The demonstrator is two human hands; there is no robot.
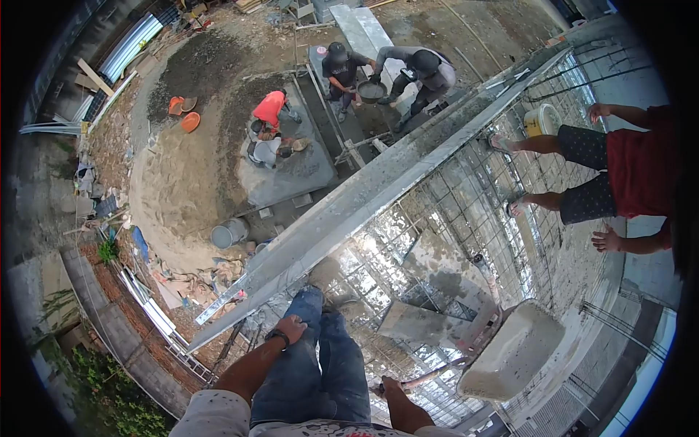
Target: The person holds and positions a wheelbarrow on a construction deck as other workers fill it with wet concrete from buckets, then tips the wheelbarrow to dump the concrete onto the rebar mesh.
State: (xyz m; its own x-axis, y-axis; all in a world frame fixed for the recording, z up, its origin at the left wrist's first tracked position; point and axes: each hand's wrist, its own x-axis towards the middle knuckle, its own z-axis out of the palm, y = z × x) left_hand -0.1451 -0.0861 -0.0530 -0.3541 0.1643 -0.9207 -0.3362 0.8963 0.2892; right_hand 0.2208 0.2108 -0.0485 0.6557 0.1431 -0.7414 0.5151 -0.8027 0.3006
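My left hand, with a dark band at the wrist, lies against my jeans at the left thigh. Its fingers look curled, and I see nothing in them. Lower down, my right hand is closed around the end of a wheelbarrow handle. That handle runs right to the wheelbarrow, whose tray is coated with grey cement and holds no visible load. Beyond it, cement-smeared boards lie across the steel mesh.
A long concrete beam edges the rebar mesh; the ground beyond is lower. At right stands a person in red, near a white bucket. Below, several people work by a concrete slab and a grey bucket.
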